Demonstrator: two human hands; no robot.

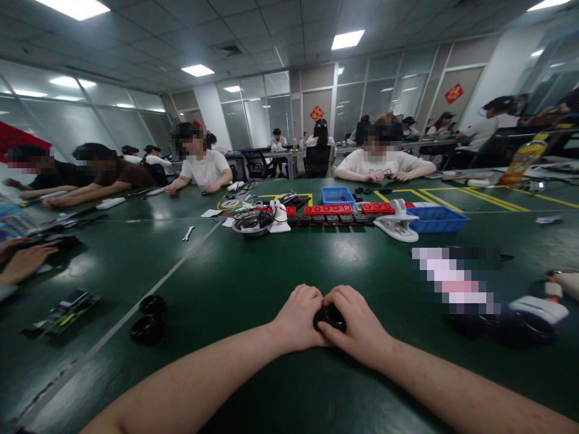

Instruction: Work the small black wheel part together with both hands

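Both my hands meet over the green table around a glossy black ring-shaped part (333, 316). My left hand (298, 318) is curled against its left side, fingers bent over. From the right, my right hand (357, 322) grips the part, its thumb lying across the front. Much of the part is covered by my fingers, so its exact kind is unclear. To the left, two similar black rings (148, 328) sit together on the table. More dark rings (527, 327) lie at the right, near a pixelated flat item (455, 280).
A circuit board (72, 310) and a wrench (188, 234) lie left. Ahead stand a bowl of cables (254, 223), a red power strip (330, 210), a white clamp (398, 223) and blue bins (436, 218). A co-worker's hand (29, 262) is at far left; other people sit around.
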